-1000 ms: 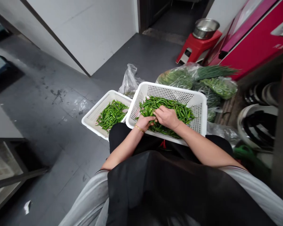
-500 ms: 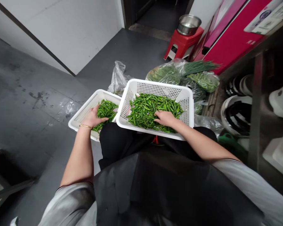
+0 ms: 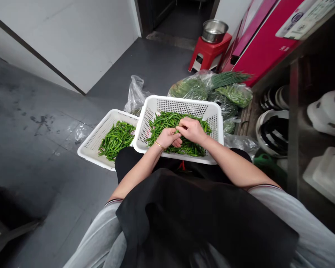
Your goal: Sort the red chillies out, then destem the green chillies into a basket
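Note:
A white plastic basket full of green chili peppers rests on my lap. Both hands meet over its middle. My left hand, with a gold bracelet on the wrist, is closed in a pinch against my right hand, whose fingers are also curled. They seem to grip one chili pepper between them, mostly hidden by the fingers. To the left, lower down on the floor, a second white basket holds a smaller layer of green chili peppers.
Clear bags of green vegetables lie behind the baskets. A red stool carries a steel bowl. A pink-red cabinet and a dark shelf with white helmets stand at right. Grey floor spreads to the left.
My left hand has come back from the floor basket to the lap basket and joined my right hand, which rose from the pile to meet it.

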The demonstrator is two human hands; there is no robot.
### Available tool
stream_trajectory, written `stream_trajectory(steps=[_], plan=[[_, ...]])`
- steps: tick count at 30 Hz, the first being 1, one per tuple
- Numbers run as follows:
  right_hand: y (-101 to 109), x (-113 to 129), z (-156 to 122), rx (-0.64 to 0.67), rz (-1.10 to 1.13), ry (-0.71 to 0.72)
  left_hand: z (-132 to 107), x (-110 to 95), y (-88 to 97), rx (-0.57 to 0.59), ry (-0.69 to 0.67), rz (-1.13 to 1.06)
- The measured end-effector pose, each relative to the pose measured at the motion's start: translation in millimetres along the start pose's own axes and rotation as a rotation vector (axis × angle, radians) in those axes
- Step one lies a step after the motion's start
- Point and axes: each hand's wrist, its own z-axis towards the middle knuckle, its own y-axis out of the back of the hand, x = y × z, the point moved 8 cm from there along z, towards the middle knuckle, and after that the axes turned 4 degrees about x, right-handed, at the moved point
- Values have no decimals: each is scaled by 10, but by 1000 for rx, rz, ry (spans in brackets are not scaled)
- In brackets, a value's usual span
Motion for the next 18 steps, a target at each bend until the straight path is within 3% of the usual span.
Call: stream_trajectory(steps=[2,4,9,11,13,15,18], plan=[[-32,-38,-82,-27,-254,-12,-91,111,-33,21,104,-58],[-210,-190,-160,52,-421,-39,-229,190,23,12,157,-122],[-1050,-403,-374,545,-577,186,-483,151,496,-238,8,-249],[-1167,-430,-350,613,-556,182,-513,132,630,-314,-33,-252],[-1036,-432,-209,514,-456,92,-499,142,687,-372,-28,-231],[-761,-403,-60,347,-240,-6,-443,133,672,-416,-42,-190],[-376,-284,40,146,120,-51,-260,79,475,-356,-100,-165]])
